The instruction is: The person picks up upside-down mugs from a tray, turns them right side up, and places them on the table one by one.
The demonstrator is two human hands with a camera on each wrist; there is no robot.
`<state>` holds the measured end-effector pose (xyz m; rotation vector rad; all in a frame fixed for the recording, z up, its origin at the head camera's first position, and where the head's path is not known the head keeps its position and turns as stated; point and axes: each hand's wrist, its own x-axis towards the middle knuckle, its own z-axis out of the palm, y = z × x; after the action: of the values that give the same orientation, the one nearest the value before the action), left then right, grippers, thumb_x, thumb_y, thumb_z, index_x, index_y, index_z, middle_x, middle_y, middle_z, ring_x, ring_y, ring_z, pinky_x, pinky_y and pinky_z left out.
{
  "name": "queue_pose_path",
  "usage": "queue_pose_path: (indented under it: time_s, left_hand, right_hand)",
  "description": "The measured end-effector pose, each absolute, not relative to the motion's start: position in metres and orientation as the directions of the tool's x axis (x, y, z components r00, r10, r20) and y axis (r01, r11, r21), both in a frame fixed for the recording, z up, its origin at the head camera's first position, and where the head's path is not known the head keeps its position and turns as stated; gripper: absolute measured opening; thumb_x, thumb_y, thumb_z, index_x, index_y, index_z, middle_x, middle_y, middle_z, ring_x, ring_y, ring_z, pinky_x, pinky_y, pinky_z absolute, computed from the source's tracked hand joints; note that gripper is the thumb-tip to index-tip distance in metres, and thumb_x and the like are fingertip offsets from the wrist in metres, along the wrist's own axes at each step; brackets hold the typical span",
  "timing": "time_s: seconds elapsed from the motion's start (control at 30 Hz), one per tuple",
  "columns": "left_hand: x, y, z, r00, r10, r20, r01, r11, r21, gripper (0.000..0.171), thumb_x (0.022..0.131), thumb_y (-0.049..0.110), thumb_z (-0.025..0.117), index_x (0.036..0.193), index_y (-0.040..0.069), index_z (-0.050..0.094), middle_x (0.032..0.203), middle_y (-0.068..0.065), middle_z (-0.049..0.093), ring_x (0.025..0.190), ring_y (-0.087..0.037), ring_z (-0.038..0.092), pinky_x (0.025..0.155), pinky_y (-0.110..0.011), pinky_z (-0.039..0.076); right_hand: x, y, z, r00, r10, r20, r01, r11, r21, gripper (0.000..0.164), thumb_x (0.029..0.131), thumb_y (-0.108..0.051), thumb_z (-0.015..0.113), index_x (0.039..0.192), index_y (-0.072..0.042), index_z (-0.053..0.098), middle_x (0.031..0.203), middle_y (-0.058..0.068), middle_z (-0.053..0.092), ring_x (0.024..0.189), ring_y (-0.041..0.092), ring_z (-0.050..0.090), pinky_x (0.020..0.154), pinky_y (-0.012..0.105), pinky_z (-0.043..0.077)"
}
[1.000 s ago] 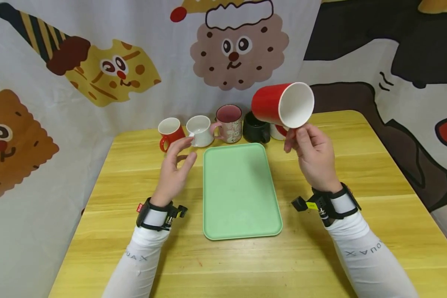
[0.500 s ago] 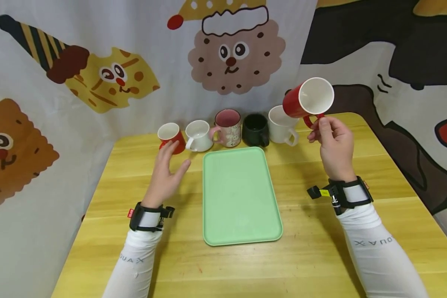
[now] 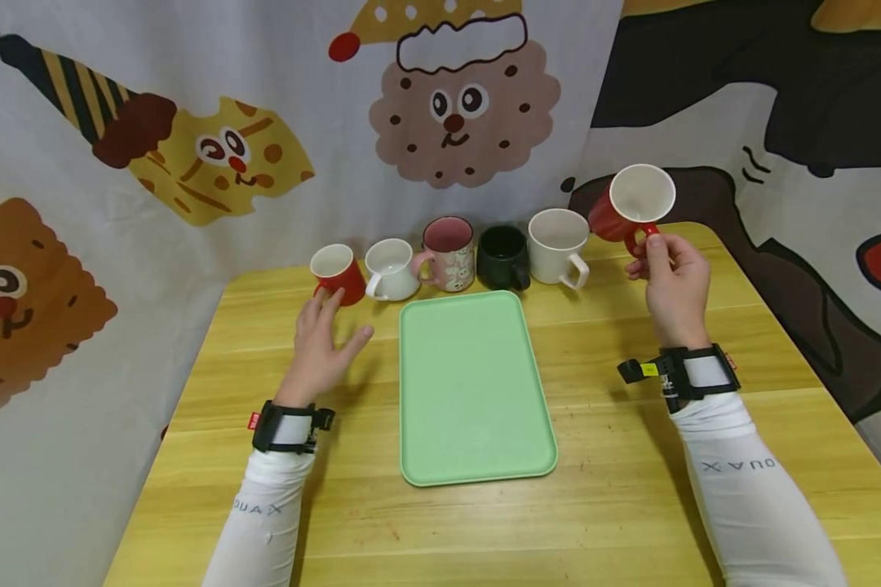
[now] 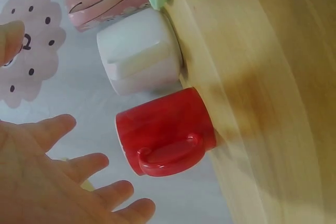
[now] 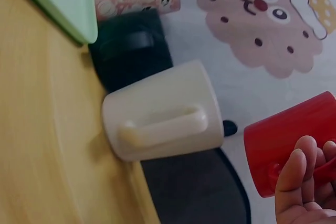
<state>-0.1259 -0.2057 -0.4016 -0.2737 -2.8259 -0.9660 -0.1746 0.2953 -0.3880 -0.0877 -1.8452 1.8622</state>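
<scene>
In the head view my right hand pinches the handle of a tall red mug with a white inside. The mug is tilted, held up at the right end of a row of mugs, beside a cream mug. The right wrist view shows fingers curled at the red mug's handle. My left hand has its fingers spread and holds nothing. It is nearest to a smaller red mug, which stands at the row's left end with its handle toward me; the left wrist view shows a gap between them.
Between the red mugs stand a white cup, a pink patterned mug and a dark green mug. A light green tray lies in front of them on the wooden table. A printed cloth hangs behind.
My right hand has carried the tall red mug rightward, tipping it more upright and uncovering the cream mug. My left hand has drawn back down and left, its fingers spreading wider.
</scene>
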Motion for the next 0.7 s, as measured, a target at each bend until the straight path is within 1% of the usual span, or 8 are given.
queue_pose_path:
  time_s: [0.07, 0.23, 0.37, 0.47, 0.57, 0.7]
  left_hand:
    - [-0.125, -0.206, -0.401, -0.975, 0.125, 0.185, 0.211, 0.784, 0.584, 0.086, 0.103, 0.048, 0.066, 0.168, 0.008, 0.027, 0.173, -0.024, 0.011, 0.157, -0.052, 0.006, 0.117, -0.079, 0.016]
    - [-0.124, -0.204, -0.398, -0.980, 0.118, 0.163, 0.192, 0.787, 0.586, 0.088, 0.102, 0.051, 0.066, 0.169, 0.010, 0.025, 0.174, -0.023, 0.009, 0.158, -0.050, 0.004, 0.117, -0.079, 0.015]
    - [-0.121, -0.202, -0.394, -0.982, 0.119, 0.147, 0.183, 0.785, 0.591, 0.089, 0.102, 0.052, 0.066, 0.169, 0.012, 0.024, 0.175, -0.023, 0.007, 0.158, -0.050, 0.003, 0.117, -0.080, 0.014]
    - [-0.120, -0.200, -0.392, -0.982, 0.122, 0.145, 0.185, 0.786, 0.590, 0.089, 0.102, 0.052, 0.066, 0.169, 0.011, 0.024, 0.174, -0.023, 0.008, 0.158, -0.051, 0.003, 0.117, -0.079, 0.013]
    - [-0.119, -0.200, -0.391, -0.983, 0.122, 0.136, 0.179, 0.790, 0.587, 0.090, 0.102, 0.053, 0.065, 0.169, 0.011, 0.023, 0.175, -0.023, 0.008, 0.158, -0.050, 0.003, 0.117, -0.079, 0.013]
    - [-0.120, -0.201, -0.394, -0.986, 0.117, 0.121, 0.166, 0.797, 0.581, 0.091, 0.101, 0.054, 0.065, 0.170, 0.012, 0.023, 0.175, -0.023, 0.007, 0.159, -0.049, 0.002, 0.118, -0.079, 0.012]
  right_hand:
    - [-0.176, 0.297, -0.390, -0.869, 0.404, 0.287, -0.272, 0.094, -0.958, 0.034, 0.107, -0.031, 0.062, 0.115, 0.000, 0.072, 0.104, 0.013, 0.066, 0.075, 0.015, 0.067, 0.073, 0.018, 0.058]
    - [-0.178, 0.301, -0.397, -0.876, 0.412, 0.250, -0.201, 0.160, -0.967, 0.039, 0.109, -0.033, 0.059, 0.121, 0.002, 0.070, 0.106, 0.010, 0.066, 0.077, 0.013, 0.067, 0.075, 0.016, 0.058]
    - [-0.181, 0.303, -0.403, -0.883, 0.415, 0.219, -0.194, 0.103, -0.976, 0.044, 0.108, -0.033, 0.061, 0.123, 0.008, 0.068, 0.106, 0.012, 0.066, 0.076, 0.013, 0.066, 0.074, 0.017, 0.058]
    - [-0.183, 0.304, -0.408, -0.888, 0.413, 0.201, -0.196, 0.055, -0.979, 0.043, 0.107, -0.031, 0.063, 0.122, 0.009, 0.068, 0.105, 0.013, 0.066, 0.074, 0.013, 0.066, 0.072, 0.017, 0.058]
    - [-0.186, 0.304, -0.413, -0.895, 0.401, 0.196, -0.185, 0.068, -0.980, 0.041, 0.108, -0.031, 0.062, 0.121, 0.007, 0.068, 0.104, 0.011, 0.066, 0.074, 0.011, 0.066, 0.072, 0.016, 0.058]
    - [-0.189, 0.304, -0.421, -0.900, 0.390, 0.196, -0.178, 0.082, -0.981, 0.039, 0.109, -0.028, 0.060, 0.118, 0.009, 0.068, 0.101, 0.009, 0.066, 0.071, 0.009, 0.066, 0.071, 0.016, 0.058]
